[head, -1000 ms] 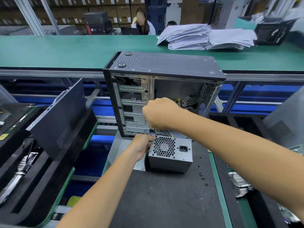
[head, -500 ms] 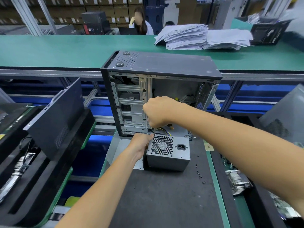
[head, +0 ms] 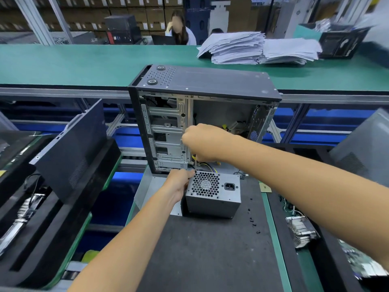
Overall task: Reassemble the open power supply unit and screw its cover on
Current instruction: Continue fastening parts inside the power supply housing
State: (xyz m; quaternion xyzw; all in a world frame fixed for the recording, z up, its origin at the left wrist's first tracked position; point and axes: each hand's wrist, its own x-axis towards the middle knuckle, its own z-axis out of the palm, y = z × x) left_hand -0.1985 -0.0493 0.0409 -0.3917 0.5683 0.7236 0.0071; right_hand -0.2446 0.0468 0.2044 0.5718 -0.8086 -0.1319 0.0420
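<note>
A grey power supply unit (head: 213, 193) with a honeycomb fan grille stands on the black mat (head: 210, 249) in front of an open computer case (head: 202, 114). My right hand (head: 205, 142) grips a screwdriver (head: 195, 164) held upright, its thin shaft pointing down to the unit's top left corner. My left hand (head: 179, 182) grips the unit's left side at that corner, fingers by the screwdriver tip. Coloured cables run from the unit's back into the case.
Several small black screws (head: 252, 220) lie on the mat right of the unit. A black side panel (head: 71, 148) leans in foam trays at left. Heatsinks and boards (head: 301, 230) sit at right. Paper stacks (head: 259, 50) lie on the green conveyor behind.
My right hand has lifted a little, so the screwdriver shaft now shows beneath it. My left hand stays on the unit's left corner.
</note>
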